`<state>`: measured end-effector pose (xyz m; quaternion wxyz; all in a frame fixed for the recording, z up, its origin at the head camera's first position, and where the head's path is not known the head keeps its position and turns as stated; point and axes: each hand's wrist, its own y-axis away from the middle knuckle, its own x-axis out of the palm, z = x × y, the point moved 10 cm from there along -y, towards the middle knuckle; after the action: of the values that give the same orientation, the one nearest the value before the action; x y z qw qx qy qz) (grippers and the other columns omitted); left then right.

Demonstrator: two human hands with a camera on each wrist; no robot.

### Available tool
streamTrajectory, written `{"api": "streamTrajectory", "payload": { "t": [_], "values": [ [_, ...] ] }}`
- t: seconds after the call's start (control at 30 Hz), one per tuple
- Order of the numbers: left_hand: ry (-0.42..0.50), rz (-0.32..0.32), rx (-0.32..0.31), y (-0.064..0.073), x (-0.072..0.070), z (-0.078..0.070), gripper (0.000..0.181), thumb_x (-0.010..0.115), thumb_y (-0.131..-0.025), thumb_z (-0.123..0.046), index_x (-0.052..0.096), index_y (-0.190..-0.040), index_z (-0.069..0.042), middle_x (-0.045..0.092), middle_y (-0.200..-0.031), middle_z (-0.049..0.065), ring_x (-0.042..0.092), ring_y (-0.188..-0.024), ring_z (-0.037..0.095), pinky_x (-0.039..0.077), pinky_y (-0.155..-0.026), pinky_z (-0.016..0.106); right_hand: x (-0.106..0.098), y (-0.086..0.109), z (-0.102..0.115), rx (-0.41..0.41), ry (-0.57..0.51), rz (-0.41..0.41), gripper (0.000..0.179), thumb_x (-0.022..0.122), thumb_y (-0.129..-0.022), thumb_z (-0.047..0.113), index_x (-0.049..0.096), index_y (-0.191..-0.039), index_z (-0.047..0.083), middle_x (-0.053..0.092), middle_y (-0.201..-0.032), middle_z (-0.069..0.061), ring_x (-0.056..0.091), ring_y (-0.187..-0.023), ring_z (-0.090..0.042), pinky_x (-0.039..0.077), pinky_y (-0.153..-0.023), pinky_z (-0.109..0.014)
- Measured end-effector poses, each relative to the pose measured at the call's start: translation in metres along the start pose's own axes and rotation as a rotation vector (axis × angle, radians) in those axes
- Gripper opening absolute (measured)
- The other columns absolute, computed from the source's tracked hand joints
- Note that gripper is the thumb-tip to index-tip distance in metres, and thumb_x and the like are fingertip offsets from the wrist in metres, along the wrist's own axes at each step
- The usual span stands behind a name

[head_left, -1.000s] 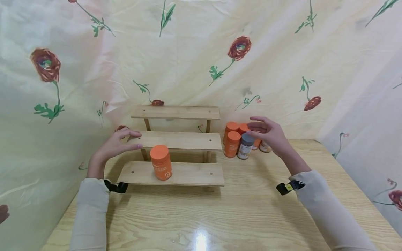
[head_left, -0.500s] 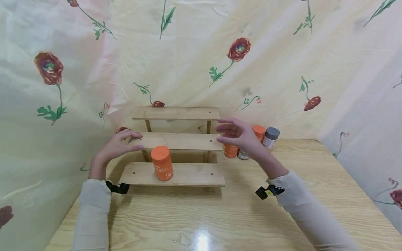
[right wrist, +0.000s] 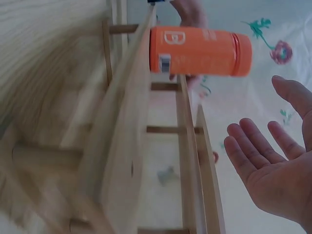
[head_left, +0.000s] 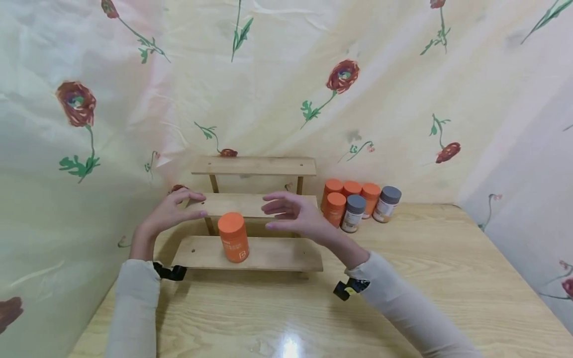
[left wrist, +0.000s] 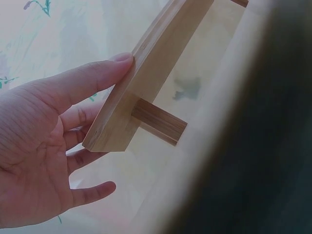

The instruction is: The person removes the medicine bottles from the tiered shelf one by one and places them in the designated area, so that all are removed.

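Note:
A three-tier wooden shelf rack (head_left: 277, 253) stands against the back wall. My left hand (head_left: 167, 211) holds the left end of its middle board, with the thumb (left wrist: 109, 70) on the front edge and the other fingers partly hidden behind the board. On the bottom board an orange jar (head_left: 234, 238) with an orange lid stands upright, left of centre. My right hand (head_left: 304, 219) hovers in front of the middle board, to the right of that jar. Its fingers (right wrist: 253, 141) are loosely extended, the palm faces the jar, and nothing is in the hand.
Right of the rack, several orange jars (head_left: 334, 209) stand in a cluster with two grey-lidded jars, one in front (head_left: 352, 215) and one at the far right (head_left: 387, 205). A flowered cloth (head_left: 268, 99) hangs behind the wooden table (head_left: 250, 313).
My right hand has moved left from the jar cluster to the rack, uncovering the jars. My left hand stays at the middle board. The whole head view has shifted slightly.

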<state>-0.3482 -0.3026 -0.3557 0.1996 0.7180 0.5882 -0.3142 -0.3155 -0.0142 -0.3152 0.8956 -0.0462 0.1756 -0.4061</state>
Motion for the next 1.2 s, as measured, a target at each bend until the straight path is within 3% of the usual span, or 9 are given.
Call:
{"api": "streamTrajectory", "payload": {
  "t": [0.2, 0.37, 0.57, 0.73, 1.2],
  "values": [
    [0.008, -0.010, 0.027, 0.000, -0.002, -0.002, 0.054, 0.079, -0.090, -0.036, 0.065, -0.133, -0.008, 0.056, -0.140, 0.015, 0.046, -0.134, 0.036, 0.035, -0.113, 0.064, 0.029, -0.013, -0.003, 0.017, -0.043, 0.085, 0.063, 0.079, -0.087, 0.005, 0.051, -0.144, 0.001, 0.062, -0.136, -0.026, 0.059, -0.129, -0.042, 0.048, -0.108, -0.055],
    [-0.008, -0.011, 0.034, -0.002, -0.002, -0.003, 0.054, 0.079, -0.089, -0.037, 0.066, -0.133, -0.008, 0.056, -0.139, 0.015, 0.047, -0.132, 0.035, 0.037, -0.111, 0.063, 0.041, -0.021, -0.008, 0.048, -0.075, 0.102, 0.063, 0.079, -0.087, 0.001, 0.052, -0.144, 0.002, 0.065, -0.134, -0.020, 0.063, -0.127, -0.035, 0.052, -0.106, -0.049],
    [-0.008, -0.005, 0.028, -0.004, -0.001, -0.002, 0.055, 0.080, -0.089, -0.038, 0.066, -0.133, -0.008, 0.056, -0.139, 0.015, 0.046, -0.133, 0.035, 0.036, -0.112, 0.064, 0.048, -0.025, -0.012, 0.085, -0.070, 0.118, 0.062, 0.078, -0.088, 0.002, 0.053, -0.144, 0.005, 0.066, -0.133, -0.015, 0.067, -0.121, -0.025, 0.056, -0.101, -0.037],
    [-0.013, -0.013, 0.028, -0.005, -0.001, -0.002, 0.053, 0.079, -0.090, -0.038, 0.066, -0.133, -0.009, 0.056, -0.138, 0.014, 0.046, -0.132, 0.034, 0.036, -0.112, 0.064, 0.052, -0.029, -0.014, 0.109, -0.069, 0.132, 0.058, 0.079, -0.088, 0.005, 0.057, -0.141, 0.012, 0.066, -0.133, -0.013, 0.067, -0.120, -0.023, 0.056, -0.101, -0.035],
    [-0.018, -0.013, 0.030, -0.003, 0.000, -0.002, 0.053, 0.079, -0.090, -0.036, 0.065, -0.132, -0.008, 0.057, -0.138, 0.015, 0.047, -0.131, 0.034, 0.036, -0.112, 0.062, 0.064, -0.034, -0.017, 0.123, -0.117, 0.182, 0.056, 0.079, -0.086, -0.001, 0.060, -0.137, 0.009, 0.067, -0.131, -0.012, 0.067, -0.119, -0.021, 0.057, -0.100, -0.035]
  ]
}}
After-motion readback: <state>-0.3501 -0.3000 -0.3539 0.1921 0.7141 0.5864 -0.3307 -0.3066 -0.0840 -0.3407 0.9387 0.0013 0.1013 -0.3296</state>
